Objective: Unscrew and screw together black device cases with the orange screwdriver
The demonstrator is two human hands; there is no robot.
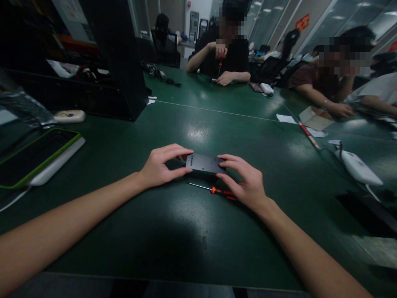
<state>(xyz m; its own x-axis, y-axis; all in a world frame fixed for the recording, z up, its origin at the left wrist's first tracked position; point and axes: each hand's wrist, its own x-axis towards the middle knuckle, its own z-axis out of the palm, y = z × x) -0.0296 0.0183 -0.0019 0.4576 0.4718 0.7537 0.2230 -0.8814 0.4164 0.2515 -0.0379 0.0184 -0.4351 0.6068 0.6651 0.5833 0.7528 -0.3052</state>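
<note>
Two bare arms come in from the near edge and meet over the big dark green table (192, 231), which fills most of the view.

On the far left of the table stands a tall black box (120, 58). Near the left edge lies a flat black tablet in a green case (34, 155), resting on a white slab.

Across the table, on the far side, a person in a black top (225, 54) sits with both hands near a small tool. On the far right, another person in a brown top (310, 80) rests an arm on the table. A white plastic gadget with a cord (358, 167) lies on the right.

In the middle, the left hand (159, 167) is half curled. Its fingers and thumb pinch the left end of a small flat dark grey phone (204, 163). The right hand (246, 184) is half curled too, and its fingertips pinch the right end. The phone is held flat between both hands, just above the table.

A thin screwdriver with an orange and black handle (217, 191) lies on the table just near of the phone, partly under the right hand. A bit of something red (182, 157) shows by the left fingers; what it is cannot be told.
</note>
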